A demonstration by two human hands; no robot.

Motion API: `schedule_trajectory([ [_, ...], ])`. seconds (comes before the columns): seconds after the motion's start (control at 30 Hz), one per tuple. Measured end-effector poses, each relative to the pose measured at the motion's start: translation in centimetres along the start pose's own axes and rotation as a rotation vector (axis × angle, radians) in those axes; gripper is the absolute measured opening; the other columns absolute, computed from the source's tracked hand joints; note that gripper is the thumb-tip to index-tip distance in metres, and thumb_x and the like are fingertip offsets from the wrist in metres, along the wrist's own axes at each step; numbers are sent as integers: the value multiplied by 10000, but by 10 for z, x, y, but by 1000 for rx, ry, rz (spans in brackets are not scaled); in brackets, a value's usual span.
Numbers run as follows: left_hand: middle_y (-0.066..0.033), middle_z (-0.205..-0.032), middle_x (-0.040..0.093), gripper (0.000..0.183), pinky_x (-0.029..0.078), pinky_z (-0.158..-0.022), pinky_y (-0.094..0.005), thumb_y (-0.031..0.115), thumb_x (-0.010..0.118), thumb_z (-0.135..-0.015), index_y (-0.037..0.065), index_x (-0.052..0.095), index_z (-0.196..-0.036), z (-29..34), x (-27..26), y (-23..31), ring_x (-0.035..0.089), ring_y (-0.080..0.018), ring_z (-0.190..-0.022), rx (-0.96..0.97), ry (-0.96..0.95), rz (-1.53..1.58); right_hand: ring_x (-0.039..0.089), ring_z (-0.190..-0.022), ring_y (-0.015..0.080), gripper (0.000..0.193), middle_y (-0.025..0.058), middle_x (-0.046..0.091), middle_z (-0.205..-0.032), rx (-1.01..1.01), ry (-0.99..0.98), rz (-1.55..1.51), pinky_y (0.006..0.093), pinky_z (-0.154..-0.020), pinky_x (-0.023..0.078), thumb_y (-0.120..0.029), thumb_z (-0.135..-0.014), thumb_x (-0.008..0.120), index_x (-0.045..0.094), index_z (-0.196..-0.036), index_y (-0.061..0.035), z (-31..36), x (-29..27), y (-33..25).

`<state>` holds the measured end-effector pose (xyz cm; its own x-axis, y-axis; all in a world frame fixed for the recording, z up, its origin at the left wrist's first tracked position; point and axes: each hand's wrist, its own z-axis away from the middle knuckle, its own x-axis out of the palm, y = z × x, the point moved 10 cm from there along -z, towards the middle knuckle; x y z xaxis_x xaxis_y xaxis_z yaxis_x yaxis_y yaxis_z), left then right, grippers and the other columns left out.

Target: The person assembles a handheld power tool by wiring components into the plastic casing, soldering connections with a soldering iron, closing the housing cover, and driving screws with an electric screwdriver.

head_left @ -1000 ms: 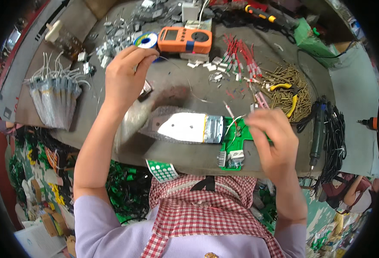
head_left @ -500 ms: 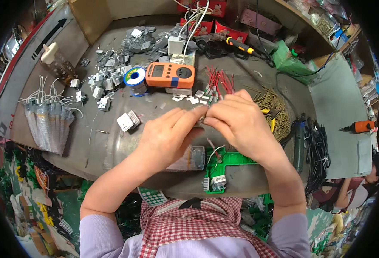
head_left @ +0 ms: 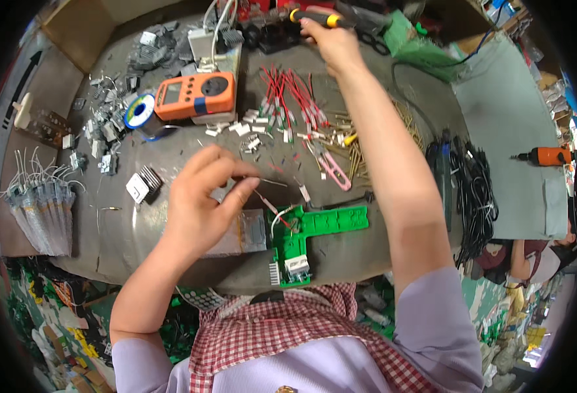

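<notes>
My left hand (head_left: 203,196) is closed in a pinch above the bench, thumb and forefinger on a thin wire (head_left: 274,182) whose silvery end sticks out to the right. Just below the fingertips, a pinkish-red lead (head_left: 269,204) runs down into a green plastic housing (head_left: 293,246). That housing also holds a white wire and a white block with metal prongs. At the back of the bench, my outstretched right hand (head_left: 337,47) has its fingers closed round the yellow-and-black handle of a soldering iron (head_left: 318,18). Its tip cannot be made out.
A blue-rimmed solder spool (head_left: 140,111) stands beside an orange meter (head_left: 195,96). Red wires (head_left: 288,98), long screws (head_left: 360,150) and a pink-handled tool (head_left: 333,167) lie ahead. Bubble-wrapped parts (head_left: 42,213) sit left, black cables (head_left: 475,209) right.
My hands, together before, are now apart. The right one has reached away to the soldering iron; the left stays low with the wire. The view has shifted, uncovering the pink-handled tool.
</notes>
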<state>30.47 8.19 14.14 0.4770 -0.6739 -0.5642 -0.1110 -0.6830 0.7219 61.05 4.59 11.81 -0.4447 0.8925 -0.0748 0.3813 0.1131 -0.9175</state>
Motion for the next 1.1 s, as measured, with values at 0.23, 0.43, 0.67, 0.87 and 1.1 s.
schedule_trajectory([
  [0.23, -67, -872, 559, 137, 458, -730, -298, 36, 733, -732, 37, 673, -855, -9, 15, -2, 575, -210, -822, -10, -35, -20, 599, -780, 147, 267, 60, 651, -888, -79, 311, 18, 274, -709, 469, -266, -919, 611, 625, -1045, -31, 91, -113, -70],
  [0.43, -37, -906, 558, 92, 416, -749, -265, 26, 704, -767, 26, 676, -855, -7, 21, 0, 526, -142, -839, -27, -66, -59, 523, -718, 76, 237, 3, 563, -822, 183, 252, -483, 220, -615, 408, -275, -949, 560, 584, -951, -40, 138, -91, -36],
  [0.67, -57, -874, 561, 135, 465, -733, -308, 45, 730, -736, 54, 689, -864, -7, 24, 2, 576, -204, -831, -2, -38, -95, 477, -666, 48, 237, -17, 551, -772, 174, 125, -336, 203, -587, 358, -288, -946, 564, 595, -890, -60, 138, -85, -31],
  [0.87, -57, -874, 565, 140, 469, -724, -298, 36, 733, -732, 51, 687, -863, -9, 22, 3, 577, -196, -820, 9, -20, -103, 462, -640, 42, 244, -18, 546, -755, 146, 159, -354, 200, -560, 328, -298, -944, 568, 595, -900, -60, 137, -84, -33],
  [1.1, -57, -867, 560, 138, 466, -711, -299, 31, 732, -732, 56, 692, -861, -9, 25, 2, 574, -194, -810, 4, -35, -111, 454, -638, 43, 238, -23, 546, -752, 159, 122, -339, 197, -563, 328, -297, -938, 578, 590, -870, -69, 136, -82, -34],
])
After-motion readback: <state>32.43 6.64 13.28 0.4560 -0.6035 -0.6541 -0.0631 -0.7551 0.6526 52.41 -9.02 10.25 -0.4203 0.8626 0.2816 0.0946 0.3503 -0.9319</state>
